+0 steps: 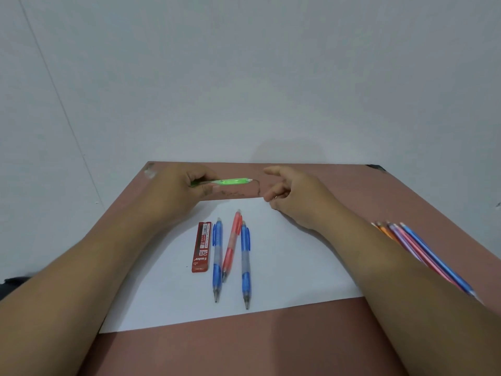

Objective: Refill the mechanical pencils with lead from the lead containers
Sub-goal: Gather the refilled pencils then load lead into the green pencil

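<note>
On the white sheet of paper (284, 267) spread over the brown table (244, 348), two blue mechanical pencils (217, 256) are laid lengthwise, tips toward the viewer, with a red mechanical pencil (231, 244) slanted between them, its tip also near. Just left of them a red lead container (201, 246) is laid parallel. At the right edge, a bundle of coloured pencils (423, 253) is partly hidden by the right forearm. Farther back, a green mechanical pencil (230, 182) is held crosswise above the table, its exposed end pointing right; its other end is hidden inside the left hand (179, 188), whose fingers are curled round it. The right hand (292, 196) is raised beside it, fingers loosely bent, apparently holding nothing.
</note>
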